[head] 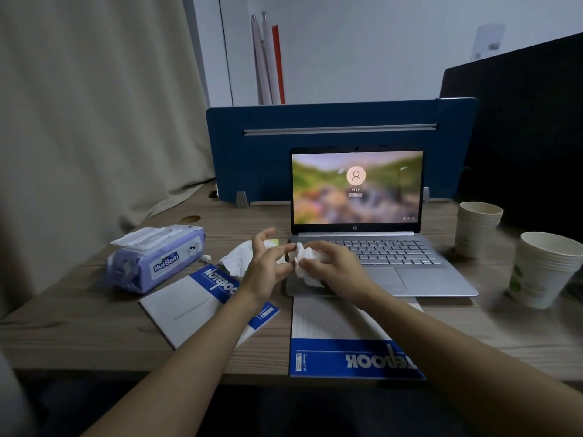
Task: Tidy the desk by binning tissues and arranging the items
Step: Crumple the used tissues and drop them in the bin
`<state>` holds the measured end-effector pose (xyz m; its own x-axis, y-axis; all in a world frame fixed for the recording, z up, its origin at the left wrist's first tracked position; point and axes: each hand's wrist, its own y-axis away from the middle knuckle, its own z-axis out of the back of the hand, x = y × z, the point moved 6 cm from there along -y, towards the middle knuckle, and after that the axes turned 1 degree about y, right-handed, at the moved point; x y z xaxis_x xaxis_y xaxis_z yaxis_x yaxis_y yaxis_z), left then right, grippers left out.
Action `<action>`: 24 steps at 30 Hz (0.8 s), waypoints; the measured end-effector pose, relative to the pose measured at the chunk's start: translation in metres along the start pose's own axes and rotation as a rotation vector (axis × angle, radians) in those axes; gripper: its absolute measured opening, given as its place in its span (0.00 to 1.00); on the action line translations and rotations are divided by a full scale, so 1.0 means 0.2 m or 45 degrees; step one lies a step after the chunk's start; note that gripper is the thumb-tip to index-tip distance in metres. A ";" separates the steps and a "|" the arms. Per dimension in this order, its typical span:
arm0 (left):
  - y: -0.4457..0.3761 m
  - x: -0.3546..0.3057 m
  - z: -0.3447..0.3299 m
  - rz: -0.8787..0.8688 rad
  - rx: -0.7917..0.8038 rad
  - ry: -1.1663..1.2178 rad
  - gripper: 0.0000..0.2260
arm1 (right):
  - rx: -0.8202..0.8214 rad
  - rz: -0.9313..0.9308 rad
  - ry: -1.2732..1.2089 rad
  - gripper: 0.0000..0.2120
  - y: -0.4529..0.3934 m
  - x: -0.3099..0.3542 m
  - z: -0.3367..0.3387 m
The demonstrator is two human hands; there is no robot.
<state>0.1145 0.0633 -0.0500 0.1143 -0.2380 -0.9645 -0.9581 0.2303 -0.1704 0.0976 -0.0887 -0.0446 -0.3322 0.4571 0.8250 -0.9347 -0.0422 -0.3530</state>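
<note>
Tissue sits at the centre of our one view, from the head camera: a crumpled white tissue point(304, 260) is pinched in the fingers of our right hand point(331, 263), held just above the front left corner of the open laptop point(378, 247), which we take as our landmark. Our right fingers are curled and clamped on that wad. Our left hand point(268, 269) hovers just left of the laptop's front corner, its fingers spread apart and holding nothing, fingertips close to the wad; we cannot tell whether they touch it. A second crumpled tissue point(236, 258) lies on the wooden desk point(79, 326) just left of the laptop, partly hidden behind our left hand. Further left of the laptop rests a purple pack of wet wipes point(154, 257), its lid closed, with a small white object point(205, 257) beside it, too small to identify. In front of the laptop and to its left, a blue and white notebook point(189, 304) lies at an angle under our left wrist. Directly in front of the laptop, a second notebook point(340, 342) lies flat, its near edge at the desk's front edge. To the right of the laptop stand two stacks of paper cups point(476, 228), the nearer stack point(542, 269) apart from the farther one. Behind the laptop rises a blue desk divider point(268, 152).
</note>
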 end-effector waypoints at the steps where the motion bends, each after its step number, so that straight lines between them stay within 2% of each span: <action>1: 0.00 -0.01 0.01 -0.004 0.000 -0.017 0.14 | -0.013 0.012 0.067 0.14 -0.01 0.00 0.00; 4: 0.00 -0.01 0.05 0.008 -0.005 -0.057 0.10 | -0.061 0.035 0.214 0.12 -0.02 -0.01 -0.01; 7: -0.01 -0.01 0.11 0.023 -0.028 -0.082 0.09 | -0.080 0.036 0.221 0.09 -0.03 -0.02 -0.02; 11: -0.03 -0.11 0.20 -0.135 -0.127 -0.299 0.09 | -0.092 0.036 0.271 0.09 -0.06 -0.02 -0.03; 14: -0.06 -0.16 0.29 -0.231 -0.262 -0.714 0.06 | -0.098 0.024 0.282 0.09 -0.09 -0.02 -0.03; 16: -0.08 -0.17 0.32 -0.258 -0.283 -0.984 0.06 | -0.099 0.008 0.287 0.09 -0.11 -0.02 -0.03; 20: -0.12 -0.16 0.36 -0.220 -0.262 -1.316 0.09 | -0.108 0.029 0.320 0.08 -0.15 -0.02 -0.03; 24: -0.18 -0.13 0.39 -0.069 -0.204 -1.567 0.16 | -0.077 0.066 0.354 0.09 -0.20 0.00 -0.04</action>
<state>0.1672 0.1346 -0.0353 0.2421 0.8192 -0.5200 -0.9558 0.1094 -0.2728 0.1361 -0.0797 -0.0342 -0.3238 0.6823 0.6554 -0.9055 -0.0225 -0.4239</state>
